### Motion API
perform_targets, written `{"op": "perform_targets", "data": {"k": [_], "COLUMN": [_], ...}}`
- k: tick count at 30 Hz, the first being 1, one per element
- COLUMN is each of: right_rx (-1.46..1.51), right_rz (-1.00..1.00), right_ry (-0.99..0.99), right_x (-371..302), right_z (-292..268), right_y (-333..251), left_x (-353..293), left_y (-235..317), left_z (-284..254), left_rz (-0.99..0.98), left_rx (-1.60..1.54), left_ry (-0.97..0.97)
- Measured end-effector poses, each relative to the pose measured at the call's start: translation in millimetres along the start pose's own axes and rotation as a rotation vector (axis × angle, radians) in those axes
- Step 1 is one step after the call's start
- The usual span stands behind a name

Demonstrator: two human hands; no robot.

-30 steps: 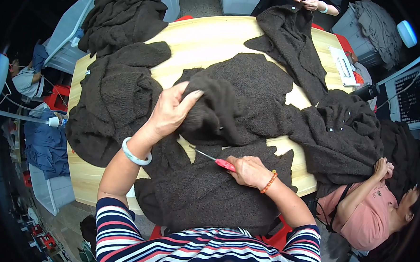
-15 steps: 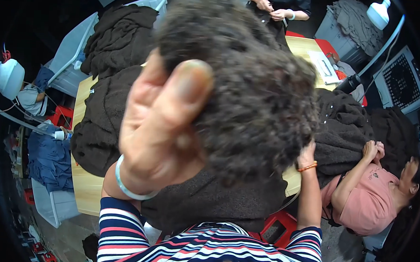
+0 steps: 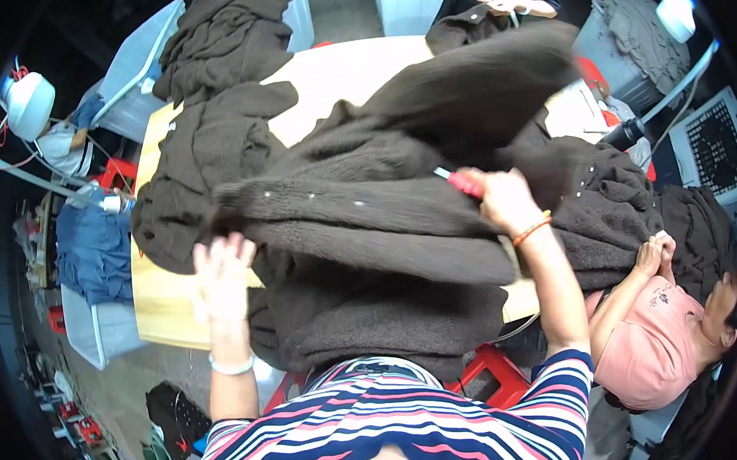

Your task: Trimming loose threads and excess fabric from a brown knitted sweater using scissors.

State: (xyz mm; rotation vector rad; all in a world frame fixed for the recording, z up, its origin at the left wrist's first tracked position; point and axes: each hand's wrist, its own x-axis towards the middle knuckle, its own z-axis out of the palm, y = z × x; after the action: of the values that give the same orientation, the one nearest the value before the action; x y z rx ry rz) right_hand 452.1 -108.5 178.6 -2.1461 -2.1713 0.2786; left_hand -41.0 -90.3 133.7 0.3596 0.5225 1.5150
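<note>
A dark brown knitted garment (image 3: 369, 222) with small pale buttons is spread in mid-air across the wooden table (image 3: 327, 74), one flap thrown toward the far side. My right hand (image 3: 507, 200) grips its upper edge together with red-handled snips (image 3: 464, 182). My left hand (image 3: 223, 274) is blurred, its fingers apart, at the garment's lower left edge and holding nothing that I can see. More brown knitwear (image 3: 380, 322) hangs over the near table edge in front of my striped top.
Piles of brown knitwear lie at the table's left (image 3: 202, 150) and on a bin behind it (image 3: 229, 31). A person in pink (image 3: 654, 345) sits at the right with another garment (image 3: 612, 201). Another person's hands (image 3: 505, 0) work at the far end. A lamp (image 3: 29, 100) stands left, a red stool (image 3: 494, 370) below.
The garment lay flat on the table, then rose up close to the camera, and now is flung out over the table. My right hand moved up and right; my left hand dropped low.
</note>
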Motion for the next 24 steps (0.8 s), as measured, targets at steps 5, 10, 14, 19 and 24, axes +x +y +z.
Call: {"op": "perform_targets", "data": {"k": [5, 10, 14, 19, 24], "right_rx": [0.073, 0.146, 0.116, 0.104, 0.109], "right_rz": [0.019, -0.009, 0.033, 0.088, -0.111], "right_ry": [-0.352, -0.174, -0.161, -0.193, -0.238], "right_x": [-23, -49, -45, -49, -45], "right_z": [72, 98, 82, 53, 48], "right_y": [-35, -6, 0, -20, -50], "left_x": [-16, 30, 63, 90, 97], "left_y": [-38, -88, -128, -142, -159], "left_z": [-84, -62, -40, -36, -41], "left_rz": [-0.327, -0.016, 0.326, 0.443, 0.407], "left_rx": [0.716, 1.329, 1.892, 2.017, 1.968], "left_ry": [0.578, -0.107, -0.535, -0.868, -0.971]}}
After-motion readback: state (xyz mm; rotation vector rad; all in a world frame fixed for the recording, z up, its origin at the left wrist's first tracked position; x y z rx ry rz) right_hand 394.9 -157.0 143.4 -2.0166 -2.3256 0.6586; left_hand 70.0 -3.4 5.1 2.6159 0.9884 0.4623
